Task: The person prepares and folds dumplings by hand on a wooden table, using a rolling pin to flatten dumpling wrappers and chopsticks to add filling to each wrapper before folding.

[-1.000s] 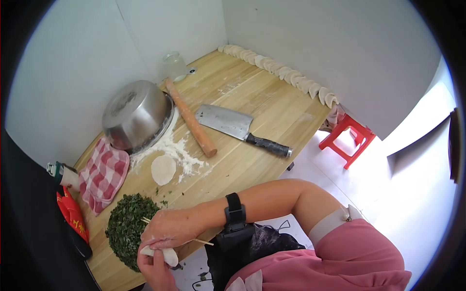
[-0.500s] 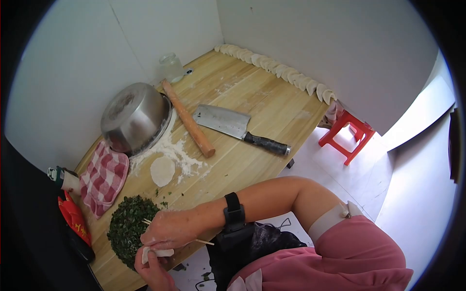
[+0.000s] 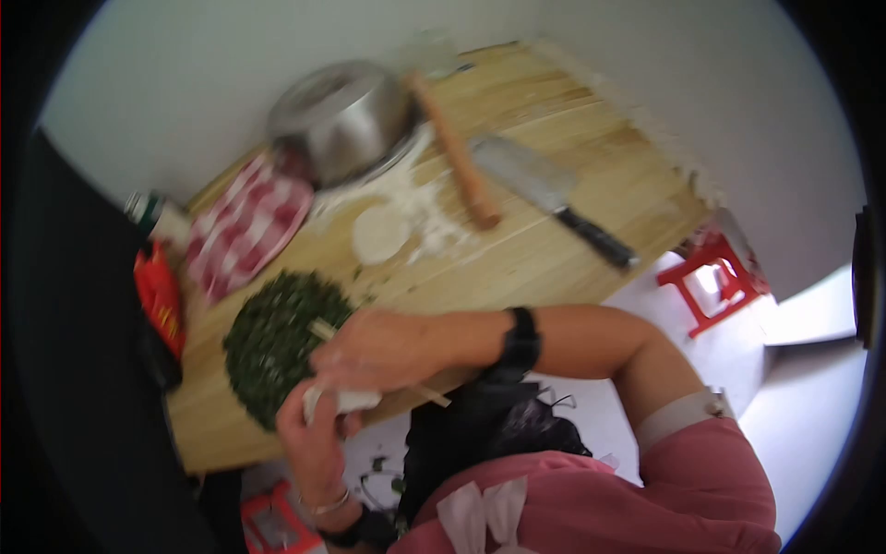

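Note:
My left hand (image 3: pixel 314 434) holds a white dumpling (image 3: pixel 343 400) at the near edge of the wooden table (image 3: pixel 554 268). My right hand (image 3: pixel 388 351) lies over it, pinching the dough, with a pair of chopsticks (image 3: pixel 325 330) tucked in its fingers. Just left of the hands is a mound of chopped green filling (image 3: pixel 272 342). A round dough wrapper (image 3: pixel 380 233) lies further back on scattered flour. The picture is blurred by motion.
A steel bowl (image 3: pixel 341 115) stands upside down at the back, with a rolling pin (image 3: pixel 457 157) and a cleaver (image 3: pixel 554 198) to its right. A red checked cloth (image 3: pixel 245 222) and a red packet (image 3: pixel 159 295) lie left. A red stool (image 3: pixel 715 277) stands beyond the table.
The view has swung and tilted, so the table now sits higher and more to the left. Both hands stay together on the dumpling beside the green filling.

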Tool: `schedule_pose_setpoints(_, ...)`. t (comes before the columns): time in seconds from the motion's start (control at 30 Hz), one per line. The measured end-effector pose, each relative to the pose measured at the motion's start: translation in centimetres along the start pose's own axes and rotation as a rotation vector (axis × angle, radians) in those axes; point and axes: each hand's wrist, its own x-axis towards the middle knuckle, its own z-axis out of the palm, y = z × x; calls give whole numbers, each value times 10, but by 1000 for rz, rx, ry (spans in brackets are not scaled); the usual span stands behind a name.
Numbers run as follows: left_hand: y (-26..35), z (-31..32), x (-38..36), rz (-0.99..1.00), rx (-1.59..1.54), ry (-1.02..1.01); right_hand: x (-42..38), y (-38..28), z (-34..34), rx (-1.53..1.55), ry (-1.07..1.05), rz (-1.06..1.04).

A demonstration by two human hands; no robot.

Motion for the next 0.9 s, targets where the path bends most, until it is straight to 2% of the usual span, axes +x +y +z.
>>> schedule_pose_setpoints(0.13,-7,-5,2,59,-121,-33,1,2,-13,236,14,75)
schedule_pose_setpoints(0.37,-4,-6,2,34,-54,-116,0,-2,-6,185,-42,-33)
schedule_pose_setpoints(0.47,-5,-5,2,56,22,-136,0,-4,-9,118,-59,7)
schedule_pose_setpoints(0.6,-5,-4,5,55,12,-36,2,-4,-14,146,-10,62)
schedule_pose_setpoints(0.7,-5,-4,6,74,-113,2,3,-6,-14,73,-45,109)
schedule_pose_setpoints(0.8,-5,-1,6,86,-206,-53,3,-4,-9,125,-6,85)
schedule_pose_setpoints(0.87,-16,9,9,400,172,117,2,-3,-8,119,43,82)
schedule_pose_setpoints(0.9,-16,6,8,401,172,120,2,-3,-7,119,41,80)
